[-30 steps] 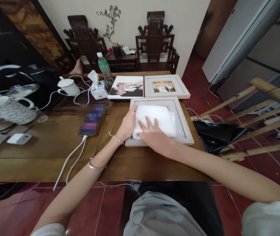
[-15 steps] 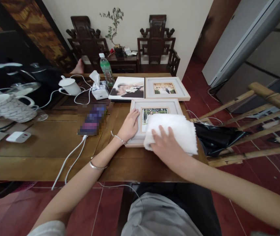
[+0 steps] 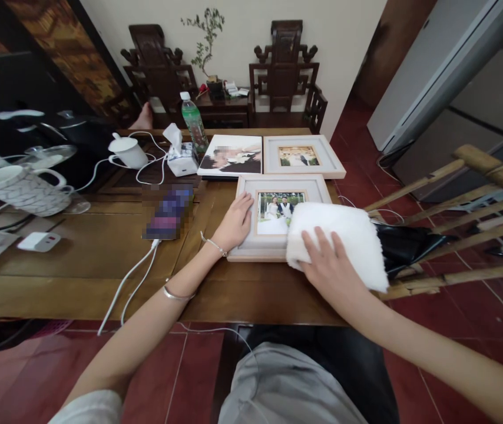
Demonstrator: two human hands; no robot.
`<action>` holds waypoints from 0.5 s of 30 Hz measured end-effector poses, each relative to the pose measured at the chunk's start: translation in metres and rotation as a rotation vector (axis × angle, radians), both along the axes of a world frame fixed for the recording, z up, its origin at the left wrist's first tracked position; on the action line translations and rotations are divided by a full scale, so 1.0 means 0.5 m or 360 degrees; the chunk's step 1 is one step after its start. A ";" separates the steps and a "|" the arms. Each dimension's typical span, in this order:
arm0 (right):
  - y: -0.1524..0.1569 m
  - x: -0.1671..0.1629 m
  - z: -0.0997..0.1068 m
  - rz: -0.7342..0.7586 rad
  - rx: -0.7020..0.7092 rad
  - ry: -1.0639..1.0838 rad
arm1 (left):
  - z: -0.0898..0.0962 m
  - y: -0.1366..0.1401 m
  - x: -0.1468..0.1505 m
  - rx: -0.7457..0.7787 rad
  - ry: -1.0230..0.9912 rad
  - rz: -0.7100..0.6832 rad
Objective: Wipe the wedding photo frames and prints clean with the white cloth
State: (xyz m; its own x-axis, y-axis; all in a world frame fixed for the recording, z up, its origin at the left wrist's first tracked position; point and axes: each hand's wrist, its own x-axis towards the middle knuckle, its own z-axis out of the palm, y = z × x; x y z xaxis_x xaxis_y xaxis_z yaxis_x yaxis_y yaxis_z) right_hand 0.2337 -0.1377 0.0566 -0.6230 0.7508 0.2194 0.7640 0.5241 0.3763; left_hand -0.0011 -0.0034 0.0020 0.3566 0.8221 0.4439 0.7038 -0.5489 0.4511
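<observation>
A white picture frame (image 3: pixel 246 235) with a photo of two people lies flat on the wooden table in front of me. My left hand (image 3: pixel 235 222) grips its left side, fingers over the border. On the frame's right side, a folded fluffy white cloth (image 3: pixel 353 235) hides the right border and the lower right corner of the photo. My right hand (image 3: pixel 328 259) holds the cloth from above, fingers pressed into it. Just behind lie a second white frame (image 3: pixel 337 168) and a white-edged photo panel (image 3: pixel 234 156), side by side.
Left of the frame lies a phone (image 3: pixel 169 212) with a white cable. Farther off stand a tissue box (image 3: pixel 183 160), a green-labelled bottle (image 3: pixel 194 123), a lidded white cup (image 3: pixel 128 152) and a patterned mug (image 3: pixel 26 191). A bamboo chair (image 3: pixel 494 171) stands at the right.
My right hand has slid the cloth rightward across the frame, uncovering more of the photo. My left hand keeps its place on the frame's left side.
</observation>
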 end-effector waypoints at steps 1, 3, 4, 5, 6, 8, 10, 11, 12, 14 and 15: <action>-0.002 0.016 0.007 -0.0009 -0.0006 -0.0035 | -0.001 0.001 0.001 0.0009 -0.0003 0.0006; -0.002 0.029 0.015 -0.0003 -0.0007 -0.0087 | -0.004 0.002 0.001 0.0025 -0.0007 0.0017; -0.001 0.026 0.016 0.0007 -0.0004 -0.0099 | -0.006 0.002 0.001 0.0030 -0.0009 0.0018; 0.002 0.016 0.014 0.0019 0.0003 -0.0097 | -0.007 0.002 0.001 0.0031 -0.0015 0.0016; 0.005 0.000 0.011 0.0034 0.0018 -0.0082 | -0.008 0.002 0.001 0.0029 -0.0025 0.0012; 0.015 -0.044 0.001 0.0085 0.0063 -0.0019 | -0.008 0.001 -0.001 0.0016 -0.0050 0.0007; 0.027 -0.092 -0.009 0.0164 0.0096 0.0043 | -0.006 0.000 -0.003 0.0000 -0.0060 0.0006; 0.032 -0.112 -0.012 0.0201 0.0104 0.0064 | -0.005 -0.001 -0.004 -0.0005 -0.0053 0.0005; 0.036 -0.128 -0.015 0.0231 0.0107 0.0081 | -0.002 -0.002 -0.006 -0.0008 -0.0038 0.0005; 0.038 -0.139 -0.018 0.0259 0.0107 0.0107 | 0.002 -0.004 -0.008 -0.0012 0.0000 0.0004; 0.037 -0.134 -0.018 0.0252 0.0114 0.0121 | 0.003 -0.004 -0.008 -0.0015 0.0016 0.0001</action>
